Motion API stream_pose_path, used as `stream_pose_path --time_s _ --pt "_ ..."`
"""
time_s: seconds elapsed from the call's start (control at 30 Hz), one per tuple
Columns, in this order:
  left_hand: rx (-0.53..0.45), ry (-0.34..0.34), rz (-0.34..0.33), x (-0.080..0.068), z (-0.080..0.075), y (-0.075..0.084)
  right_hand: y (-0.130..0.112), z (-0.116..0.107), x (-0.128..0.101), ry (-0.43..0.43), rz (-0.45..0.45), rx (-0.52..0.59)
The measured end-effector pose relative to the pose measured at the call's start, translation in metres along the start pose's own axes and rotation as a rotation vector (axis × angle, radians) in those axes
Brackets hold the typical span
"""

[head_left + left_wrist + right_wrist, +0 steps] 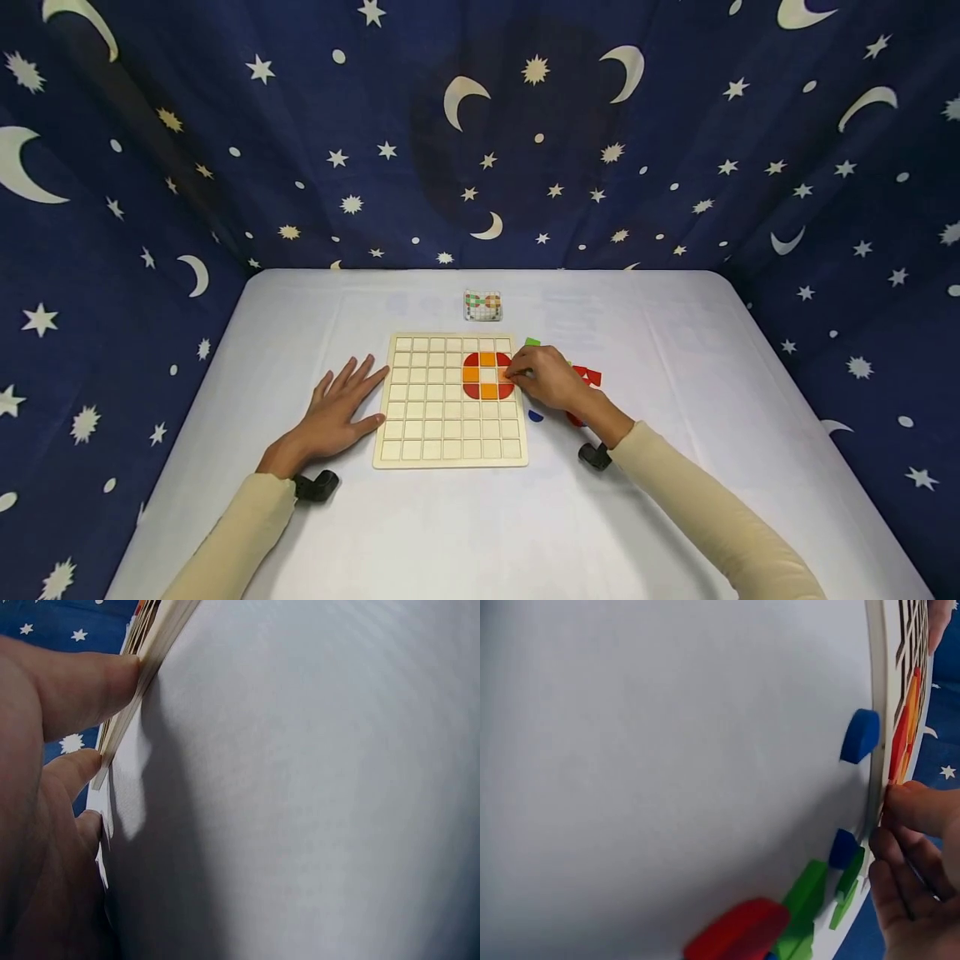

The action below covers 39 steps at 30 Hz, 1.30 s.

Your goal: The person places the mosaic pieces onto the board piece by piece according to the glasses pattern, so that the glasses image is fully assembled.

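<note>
Fingers straight, spread: left hand (pixel 333 421) touches left edge of grid board (pixel 442 464), gripping nothing | tile ring (pixel 470 375) near board's far right corner | right hand (pixel 549 379) seems to pinch orange tile (pixel 501 374), partly hidden, at board's right edge | loose pieces (pixel 593 378) beside it | wide room to right edge of tabletop (pixel 682 358)

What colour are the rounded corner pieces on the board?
The corner pieces are red; the head view shows them best.

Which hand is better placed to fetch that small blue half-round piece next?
Probably the right hand, once free of the orange piece at its fingertips: the small blue half-round piece lies close, beside the right edge of the cream wooden grid board. The left hand touches the opposite edge.
</note>
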State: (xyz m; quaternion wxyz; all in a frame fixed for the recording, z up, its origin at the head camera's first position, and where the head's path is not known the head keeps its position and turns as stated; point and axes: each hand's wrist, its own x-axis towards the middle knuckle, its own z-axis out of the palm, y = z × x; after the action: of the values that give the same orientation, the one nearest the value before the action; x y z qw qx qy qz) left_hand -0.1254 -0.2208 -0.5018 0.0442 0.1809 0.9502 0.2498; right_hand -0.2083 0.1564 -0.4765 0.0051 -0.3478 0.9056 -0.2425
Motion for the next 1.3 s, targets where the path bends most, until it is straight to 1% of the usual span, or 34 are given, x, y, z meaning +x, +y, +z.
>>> stream_pose_path --time_s 0.03,0.13,0.33,0.63,0.77,0.93,1.03,1.1,1.17,1.3 --pt "0.001 -0.001 -0.001 0.0 0.0 0.0 0.0 0.001 -0.001 0.005 0.014 0.013" --pt "0.001 0.0 -0.003 0.0 0.0 0.0 0.001 0.002 -0.003 0.024 0.026 0.008" --pt "-0.005 -0.001 0.003 0.0 0.0 -0.001 -0.001 0.0 -0.017 0.041 0.033 -0.057" --pt "0.002 -0.002 0.001 0.001 0.0 -0.002 -0.007 -0.008 -0.043 -0.053 0.027 -0.165" --pt "-0.002 -0.002 0.006 0.001 0.0 -0.002 -0.01 -0.01 -0.051 -0.101 0.051 -0.175" --pt "-0.009 -0.006 0.009 0.0 -0.001 -0.002 -0.012 -0.009 -0.057 -0.116 0.102 -0.129" --pt "-0.009 -0.007 0.01 0.001 -0.002 -0.001 -0.013 -0.008 -0.057 -0.097 0.126 -0.099" --pt "-0.011 -0.01 0.011 0.001 -0.001 -0.001 -0.013 -0.009 -0.057 -0.077 0.126 -0.076" --pt "-0.009 -0.009 0.013 0.001 -0.001 -0.001 -0.013 -0.01 -0.056 -0.065 0.099 -0.032" --pt "-0.009 -0.009 0.015 0.001 -0.001 -0.002 -0.014 -0.009 -0.052 -0.093 0.014 0.136"
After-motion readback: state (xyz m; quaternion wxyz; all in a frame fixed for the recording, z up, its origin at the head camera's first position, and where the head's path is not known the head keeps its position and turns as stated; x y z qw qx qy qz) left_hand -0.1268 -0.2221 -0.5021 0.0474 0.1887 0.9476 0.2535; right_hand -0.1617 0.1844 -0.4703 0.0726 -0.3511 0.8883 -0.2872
